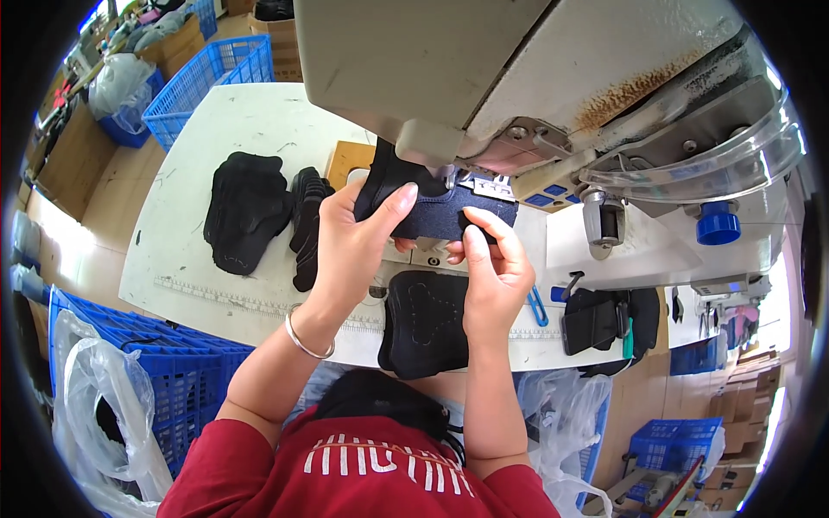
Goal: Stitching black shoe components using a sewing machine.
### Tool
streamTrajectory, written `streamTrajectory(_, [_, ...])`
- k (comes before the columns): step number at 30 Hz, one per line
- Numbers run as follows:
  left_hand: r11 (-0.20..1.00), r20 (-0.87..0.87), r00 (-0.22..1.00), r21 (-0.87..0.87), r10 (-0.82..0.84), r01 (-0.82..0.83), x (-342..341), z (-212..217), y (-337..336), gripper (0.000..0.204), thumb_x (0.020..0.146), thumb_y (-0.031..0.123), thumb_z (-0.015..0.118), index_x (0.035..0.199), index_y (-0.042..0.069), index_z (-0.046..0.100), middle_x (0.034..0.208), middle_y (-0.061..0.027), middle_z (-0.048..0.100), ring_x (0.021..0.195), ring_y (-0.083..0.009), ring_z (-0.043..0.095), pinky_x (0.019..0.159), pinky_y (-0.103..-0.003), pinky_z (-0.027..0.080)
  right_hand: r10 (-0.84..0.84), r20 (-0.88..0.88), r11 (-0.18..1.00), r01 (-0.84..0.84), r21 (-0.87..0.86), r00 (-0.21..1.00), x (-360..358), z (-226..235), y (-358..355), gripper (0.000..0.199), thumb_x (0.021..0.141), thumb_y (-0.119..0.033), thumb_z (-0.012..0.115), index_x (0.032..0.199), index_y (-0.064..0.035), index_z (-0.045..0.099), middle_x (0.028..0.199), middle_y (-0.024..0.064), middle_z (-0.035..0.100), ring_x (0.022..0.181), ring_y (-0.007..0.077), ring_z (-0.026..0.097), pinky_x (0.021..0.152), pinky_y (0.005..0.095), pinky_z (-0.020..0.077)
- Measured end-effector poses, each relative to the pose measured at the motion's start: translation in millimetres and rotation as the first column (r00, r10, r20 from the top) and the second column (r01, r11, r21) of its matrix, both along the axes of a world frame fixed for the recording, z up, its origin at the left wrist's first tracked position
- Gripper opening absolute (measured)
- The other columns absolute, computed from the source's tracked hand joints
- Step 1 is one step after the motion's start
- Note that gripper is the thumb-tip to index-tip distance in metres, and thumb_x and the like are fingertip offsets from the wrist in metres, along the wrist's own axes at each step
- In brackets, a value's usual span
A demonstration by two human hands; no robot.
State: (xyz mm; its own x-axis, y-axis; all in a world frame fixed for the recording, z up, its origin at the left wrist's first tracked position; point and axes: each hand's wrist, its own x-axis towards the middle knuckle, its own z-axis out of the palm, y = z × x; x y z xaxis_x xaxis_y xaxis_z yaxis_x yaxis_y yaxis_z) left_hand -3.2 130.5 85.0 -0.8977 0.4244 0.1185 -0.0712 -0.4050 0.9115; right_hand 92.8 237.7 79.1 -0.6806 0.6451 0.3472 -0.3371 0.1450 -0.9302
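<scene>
Both hands hold a dark navy and black padded fabric piece (430,217) under the needle area of a large industrial sewing machine (414,69). My left hand (358,229) pinches its left side, thumb on top and fingers beneath. My right hand (494,259) grips the near right edge, thumb and index finger together. The presser foot (450,177) stands at the fabric's far edge, beside a small metal guide (492,186). Whether the needle is down in the cloth, I cannot tell. Nearer me, another black padded piece (423,321) lies at the table edge.
Black pieces (248,211) and a stack of black strips (306,220) lie left on the white table (181,250). A blue-handled tool (538,306) and a dark phone (590,328) are at right. Blue crates (194,380) with plastic bags flank me.
</scene>
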Motion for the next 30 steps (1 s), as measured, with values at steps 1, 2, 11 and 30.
streamTrajectory(1, [1.000,0.004,1.000,0.000,-0.014,0.014,0,-2,0,0.013,0.087,0.013,0.065,0.094,0.002,0.064,0.079,-0.0008,0.065,0.064,-0.0060,0.059,0.047,-0.022,0.044,-0.006,0.000,1.000,0.006,-0.004,1.000,0,0,0,0.019,0.091,-0.004,0.057,0.109,0.0007,0.063,0.097,0.0052,0.064,0.074,0.0088,0.062,0.065,0.0223,0.0514])
streamTrajectory(2, [1.000,0.004,1.000,0.001,-0.013,0.013,0,-2,0,0.013,0.087,0.013,0.065,0.094,0.002,0.064,0.079,-0.0008,0.065,0.064,-0.0060,0.059,0.047,-0.022,0.044,-0.006,0.000,1.000,0.006,-0.004,1.000,0,0,0,0.019,0.091,-0.004,0.057,0.109,0.0007,0.063,0.097,0.0052,0.064,0.074,0.0088,0.062,0.065,0.0223,0.0514])
streamTrajectory(11, [0.998,-0.043,0.997,0.006,0.068,-0.068,12,1,4,0.020,0.087,0.016,0.066,0.089,-0.003,0.065,0.074,-0.0024,0.063,0.062,-0.0063,0.058,0.051,-0.023,0.053,-0.023,-0.015,1.000,0.023,0.000,1.000,-2,0,7,0.018,0.091,-0.004,0.057,0.106,0.0010,0.064,0.095,0.0047,0.065,0.073,0.0081,0.061,0.064,0.0209,0.0496])
streamTrajectory(30, [0.997,-0.024,1.000,0.077,0.004,-0.002,13,-3,10,0.016,0.091,0.013,0.060,0.098,-0.001,0.059,0.081,-0.0038,0.063,0.064,-0.0110,0.058,0.055,-0.026,0.049,-0.123,-0.109,0.981,0.105,-0.160,0.986,-11,-4,37,0.021,0.099,-0.021,0.046,0.094,-0.0031,0.056,0.079,0.0008,0.055,0.070,0.0062,0.049,0.066,0.0228,0.0427])
